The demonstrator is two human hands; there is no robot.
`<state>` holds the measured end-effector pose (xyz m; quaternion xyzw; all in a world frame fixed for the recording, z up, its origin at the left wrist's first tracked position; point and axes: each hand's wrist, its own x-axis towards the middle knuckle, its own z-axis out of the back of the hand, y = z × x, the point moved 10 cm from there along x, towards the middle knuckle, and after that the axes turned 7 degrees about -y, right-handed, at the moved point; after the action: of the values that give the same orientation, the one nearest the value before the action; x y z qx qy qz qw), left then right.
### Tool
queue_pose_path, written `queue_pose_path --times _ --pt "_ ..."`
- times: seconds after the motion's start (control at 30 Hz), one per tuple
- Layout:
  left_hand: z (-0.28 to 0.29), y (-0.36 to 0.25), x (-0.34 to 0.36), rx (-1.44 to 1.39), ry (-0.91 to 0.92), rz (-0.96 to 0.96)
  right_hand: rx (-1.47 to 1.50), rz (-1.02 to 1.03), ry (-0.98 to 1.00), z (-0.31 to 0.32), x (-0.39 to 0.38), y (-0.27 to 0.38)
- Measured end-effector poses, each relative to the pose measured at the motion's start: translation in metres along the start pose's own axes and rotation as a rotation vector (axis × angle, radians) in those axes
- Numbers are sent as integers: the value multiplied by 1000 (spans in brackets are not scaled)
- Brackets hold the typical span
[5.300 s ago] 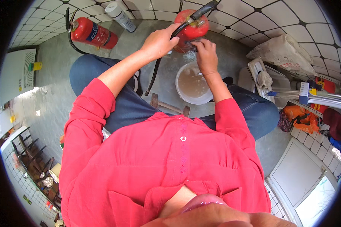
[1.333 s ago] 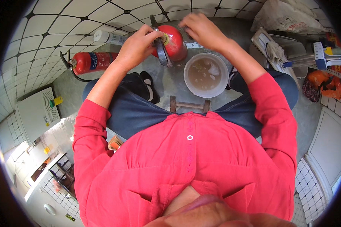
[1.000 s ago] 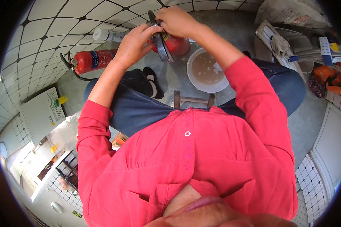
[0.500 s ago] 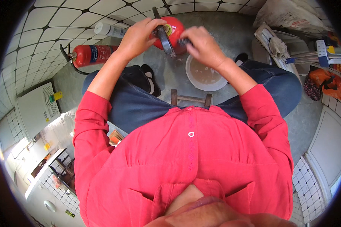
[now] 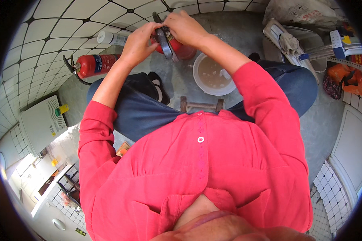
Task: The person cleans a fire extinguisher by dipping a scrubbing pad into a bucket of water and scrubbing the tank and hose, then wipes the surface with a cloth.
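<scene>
The room is brightly and fairly evenly lit, strongest at the left, where one patch burns out to white and a pale glare spreads over the floor (image 5: 317, 128) beside the white cabinet (image 5: 44, 120). The red shirt (image 5: 205, 164) is vivid and well lit; the trousers (image 5: 149, 116) are darker. The left hand (image 5: 138, 44) looks crisp, while the right hand (image 5: 184, 28) is slightly soft at its fingers. Wall tiles (image 5: 68, 22) and the door (image 5: 352, 140) at the right bend toward a round black rim, fringed faintly blue.
</scene>
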<state>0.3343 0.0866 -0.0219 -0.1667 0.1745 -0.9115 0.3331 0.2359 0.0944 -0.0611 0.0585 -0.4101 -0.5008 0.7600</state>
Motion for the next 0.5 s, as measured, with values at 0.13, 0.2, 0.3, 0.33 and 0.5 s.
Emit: queue_pose_path --times 0.13,0.2,0.3,0.33,0.5 --pt "0 6 -7 0 -26 1 117 39 -44 33 -50 32" --pt "0 7 -6 -15 -21 3 107 142 93 20 -75 51" --pt "-2 7 -8 -6 -10 18 88 146 84 29 -73 52" --pt "-1 5 -8 8 -22 3 78 118 -11 45 -60 47" --pt "-1 1 -7 53 -70 -74 144 183 -58 31 -51 46"
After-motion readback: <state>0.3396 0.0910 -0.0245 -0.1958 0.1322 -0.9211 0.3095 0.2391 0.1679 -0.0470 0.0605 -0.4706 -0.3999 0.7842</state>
